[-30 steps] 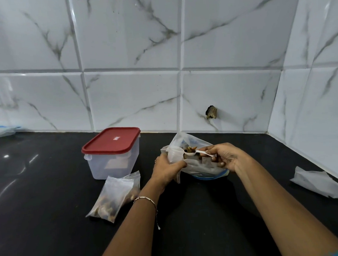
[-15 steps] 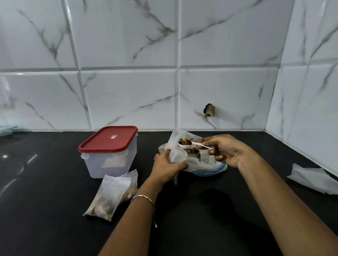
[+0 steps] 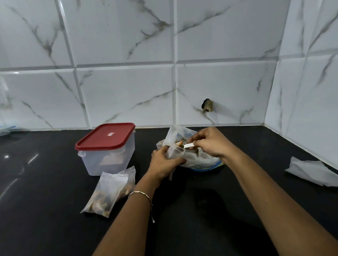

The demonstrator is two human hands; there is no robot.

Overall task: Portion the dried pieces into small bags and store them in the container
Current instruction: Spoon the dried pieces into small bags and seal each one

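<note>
Left hand [image 3: 163, 164] grips small bag [image 3: 175, 151], mouth open. Right hand [image 3: 209, 143] pinches white spoon [image 3: 187, 145] with dried pieces over it. Large bag [image 3: 196, 159] behind. Red-lidded container [image 3: 107, 149] closed; filled bags [image 3: 109, 191] in front.

Filled bag [image 3: 109, 191] just before container [image 3: 107, 149].

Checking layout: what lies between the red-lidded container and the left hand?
Head view: mostly bare black counter; filled small bags lie just below that stretch, between container and left hand.
</note>
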